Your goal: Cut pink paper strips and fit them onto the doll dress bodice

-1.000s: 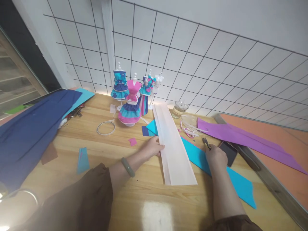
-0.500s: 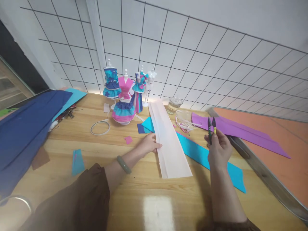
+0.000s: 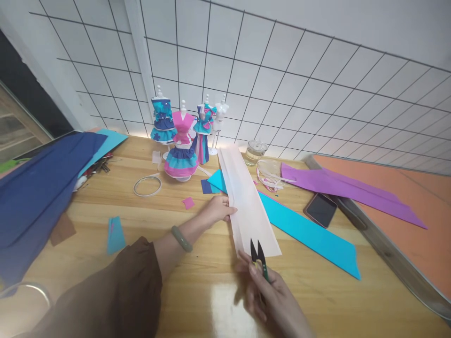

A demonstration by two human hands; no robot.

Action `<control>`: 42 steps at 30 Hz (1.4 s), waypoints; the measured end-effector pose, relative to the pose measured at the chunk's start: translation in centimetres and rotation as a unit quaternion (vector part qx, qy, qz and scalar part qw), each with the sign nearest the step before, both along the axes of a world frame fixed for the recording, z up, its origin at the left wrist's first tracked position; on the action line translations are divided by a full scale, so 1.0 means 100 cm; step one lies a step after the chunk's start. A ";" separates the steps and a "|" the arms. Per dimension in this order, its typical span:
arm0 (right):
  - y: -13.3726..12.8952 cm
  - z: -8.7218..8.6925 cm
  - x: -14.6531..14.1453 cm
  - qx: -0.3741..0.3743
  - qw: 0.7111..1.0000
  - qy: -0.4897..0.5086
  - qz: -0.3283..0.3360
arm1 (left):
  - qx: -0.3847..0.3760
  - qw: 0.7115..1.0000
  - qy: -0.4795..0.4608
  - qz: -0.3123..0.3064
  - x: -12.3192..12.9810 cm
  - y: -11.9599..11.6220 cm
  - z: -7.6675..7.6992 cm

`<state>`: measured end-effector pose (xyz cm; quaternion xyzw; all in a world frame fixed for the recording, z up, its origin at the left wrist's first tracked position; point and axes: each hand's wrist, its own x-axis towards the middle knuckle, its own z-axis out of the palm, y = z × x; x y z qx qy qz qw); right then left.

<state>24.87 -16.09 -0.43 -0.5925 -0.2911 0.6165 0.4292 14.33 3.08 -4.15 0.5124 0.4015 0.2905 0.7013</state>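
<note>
A long pale pink strip (image 3: 252, 211) lies on the wooden table, over part of a turquoise strip (image 3: 313, 235). My left hand (image 3: 219, 210) pinches the pale strip's left edge between thumb and fingers. Small green-handled thread snips (image 3: 260, 256) are in my right hand (image 3: 264, 291), their two blades apart and pointing away from me. The blades are over the near end of the pale strip; whether they touch it I cannot tell.
Small dress forms (image 3: 181, 145) stand at the back, beside a glass jar (image 3: 256, 152). A phone (image 3: 320, 210) and purple material (image 3: 345, 187) are at right, dark blue fabric (image 3: 38, 188) at left. Near the forms lies a ring (image 3: 147, 194).
My right hand has moved left and nearer to me with the snips, from beside the purple material to the pale strip's near end. The phone is now uncovered. My left hand has barely moved.
</note>
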 end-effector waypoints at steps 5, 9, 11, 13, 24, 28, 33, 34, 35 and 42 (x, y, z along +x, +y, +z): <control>0.006 0.001 -0.006 -0.023 0.992 0.087 -0.093 | -0.007 1.000 -0.002 0.006 0.001 0.001 -0.001; 0.008 0.002 -0.007 -0.010 0.984 0.124 -0.126 | -0.014 1.000 0.003 0.005 0.001 -0.002 0.006; 0.008 0.002 -0.008 -0.003 0.985 0.117 -0.126 | -0.031 0.999 -0.011 -0.008 0.001 -0.006 0.011; 0.008 0.003 -0.010 -0.003 0.986 0.107 -0.124 | -0.056 0.997 -0.040 -0.036 0.002 -0.013 0.016; -0.007 0.004 0.003 -0.019 0.992 0.099 -0.077 | -0.184 0.974 -0.101 -0.085 0.008 -0.030 0.019; -0.024 0.002 0.021 -0.092 0.971 0.210 -0.060 | -0.187 0.973 -0.091 -0.098 0.006 -0.028 0.018; -0.032 0.002 0.036 -0.138 0.949 0.279 -0.056 | -0.179 0.972 -0.088 -0.122 0.005 -0.026 0.016; -0.032 0.004 0.036 -0.136 0.950 0.276 -0.060 | -0.180 0.972 -0.083 -0.124 0.004 -0.026 0.016; -0.031 0.005 0.036 -0.133 0.952 0.269 -0.064 | -0.181 0.972 -0.077 -0.126 0.004 -0.025 0.016; -0.021 0.009 0.032 -0.109 0.968 0.209 -0.086 | -0.174 0.972 -0.076 -0.141 0.003 -0.024 0.015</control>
